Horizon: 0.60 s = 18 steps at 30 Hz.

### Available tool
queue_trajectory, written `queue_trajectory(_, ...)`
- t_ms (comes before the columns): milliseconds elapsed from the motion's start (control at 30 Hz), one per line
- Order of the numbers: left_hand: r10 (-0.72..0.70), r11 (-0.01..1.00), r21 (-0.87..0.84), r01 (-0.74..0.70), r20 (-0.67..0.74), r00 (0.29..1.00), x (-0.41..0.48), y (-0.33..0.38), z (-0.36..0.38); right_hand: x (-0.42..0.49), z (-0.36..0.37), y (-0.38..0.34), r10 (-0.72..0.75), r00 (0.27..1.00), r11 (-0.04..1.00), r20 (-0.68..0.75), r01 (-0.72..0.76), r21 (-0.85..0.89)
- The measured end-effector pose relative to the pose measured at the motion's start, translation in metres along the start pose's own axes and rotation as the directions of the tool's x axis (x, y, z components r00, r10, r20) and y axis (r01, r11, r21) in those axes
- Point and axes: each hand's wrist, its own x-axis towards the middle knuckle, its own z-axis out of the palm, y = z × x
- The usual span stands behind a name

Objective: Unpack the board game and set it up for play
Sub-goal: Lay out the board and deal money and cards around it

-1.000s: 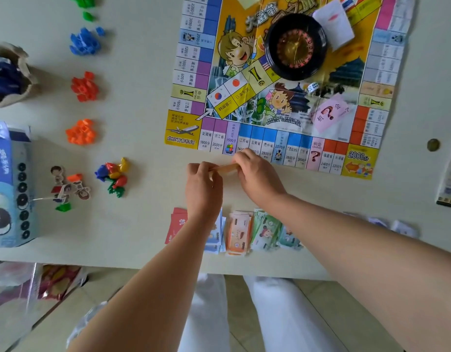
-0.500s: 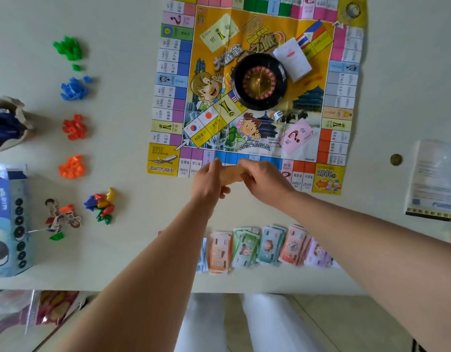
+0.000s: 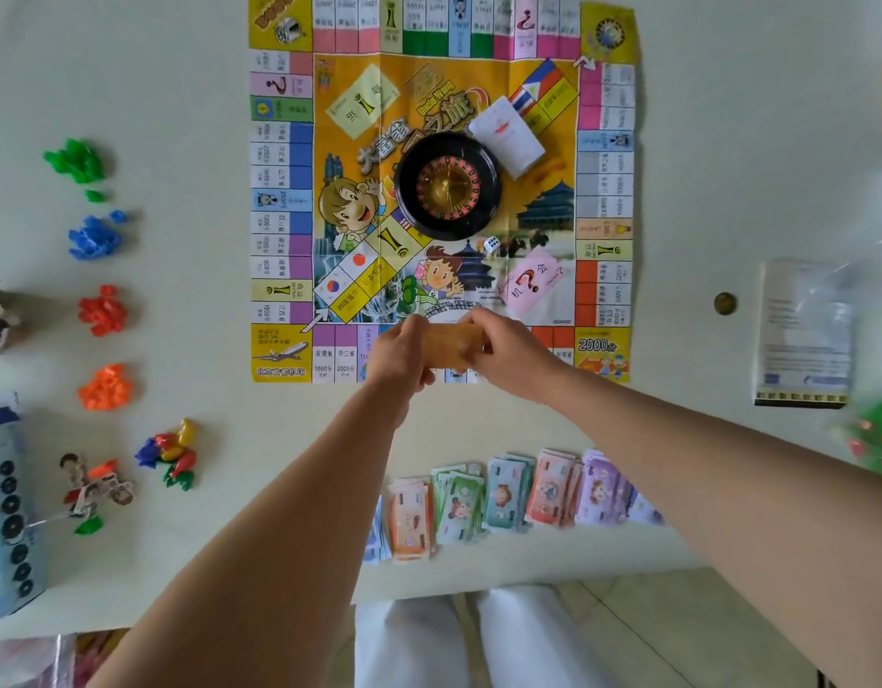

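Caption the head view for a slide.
Left hand and right hand hold an orange stack over the near edge of the game board.

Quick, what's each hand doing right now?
Left hand: fingers grip one end of the orange stack.
Right hand: fingers grip the other end.

Both arms are bare along all that shows of them. The left forearm (image 3: 280,538) and the right forearm (image 3: 717,489) look broad near the lens (a wide-angle effect) and narrow toward the wrists. The left hand (image 3: 399,357) and right hand (image 3: 516,360) are bare too; blur there hides finer detail such as the nails. Lower down, between the arms, white trousers (image 3: 414,643) show, plain cloth with soft lengthwise folds, one leg beside the other.
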Motion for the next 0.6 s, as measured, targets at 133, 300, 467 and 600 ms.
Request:
queue_trajectory(133, -0.066, 0.987, -0.148, 0.06, -0.036, 0.997, 0.006, 0.01, 0.001, 0.007, -0.009, 0.002, 0.144, 0.984, 0.961, -0.102, -0.114, 0.251)
queue_trajectory(300, -0.186, 0.932, -0.32, 0.167, -0.028, 0.982, 0.017, 0.028, -0.007, 0.02, -0.018, -0.018, 0.095, 0.957, 0.963, -0.275, -0.019, 0.268)
queue_trajectory(467, -0.207, 0.877, -0.442, 0.19, 0.009, 0.978, 0.044, 0.065, -0.031, 0.057, -0.031, -0.058, 0.119, 0.951, 0.948, -0.284, -0.024, 0.318)
queue_trajectory(600, -0.094, 0.93, -0.358, 0.084, -0.011, 0.996, 0.068, 0.104, -0.052, 0.104, -0.048, -0.088, 0.137, 0.931, 0.965, -0.338, -0.048, 0.258)
